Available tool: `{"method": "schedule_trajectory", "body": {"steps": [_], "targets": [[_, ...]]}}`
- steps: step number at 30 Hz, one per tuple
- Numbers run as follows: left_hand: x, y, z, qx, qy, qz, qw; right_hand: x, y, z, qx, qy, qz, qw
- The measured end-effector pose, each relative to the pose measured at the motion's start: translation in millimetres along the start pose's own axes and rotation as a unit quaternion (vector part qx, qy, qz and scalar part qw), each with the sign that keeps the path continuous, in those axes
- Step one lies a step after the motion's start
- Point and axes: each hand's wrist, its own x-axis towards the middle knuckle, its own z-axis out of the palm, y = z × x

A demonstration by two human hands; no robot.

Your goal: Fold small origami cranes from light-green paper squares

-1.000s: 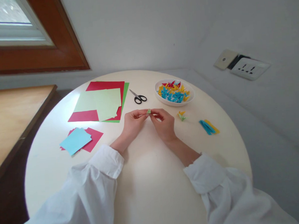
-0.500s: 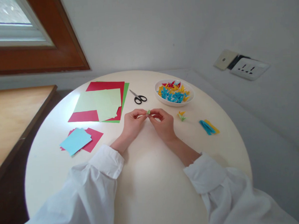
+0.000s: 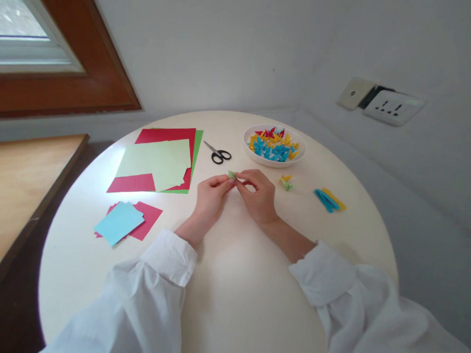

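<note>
My left hand and my right hand meet above the middle of a round cream table. Both pinch one tiny folded piece of light green paper between thumb and fingertips. Just right of my right hand lies a small folded yellow and green piece. Behind it stands a white bowl heaped with several folded pieces in blue, yellow and red.
Black scissors lie behind my hands. Red, green and pale green sheets are stacked at the back left, a light blue square on red paper nearer left. Blue and yellow strips lie at right. A wall socket sits far right.
My fingers have shifted slightly on the green piece, which now pokes out a little further left and up. Nothing else on the table moved.
</note>
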Motion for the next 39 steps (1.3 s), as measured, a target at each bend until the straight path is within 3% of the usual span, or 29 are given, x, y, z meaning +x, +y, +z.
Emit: {"method": "schedule_trajectory", "body": {"steps": [8, 16, 26, 30, 39], "targets": [[1, 0, -1.1, 0.002, -0.002, -0.008, 1.0, 1, 0, 0, -0.03, -0.001, -0.012, 0.999], [3, 2, -4.1, 0.05, -0.001, 0.008, 0.999, 2, -3, 0, -0.035, -0.035, 0.091, 0.995], [8, 6, -11.2, 0.068, -0.044, -0.015, 0.997, 5, 5, 3, 0.114, -0.061, 0.209, 0.969], [10, 6, -13.8, 0.07, -0.048, -0.017, 0.996, 5, 9, 2, 0.156, -0.077, 0.223, 0.959], [11, 6, -14.7, 0.058, -0.066, -0.018, 0.996, 6, 8, 1, 0.148, -0.09, 0.214, 0.961]]}}
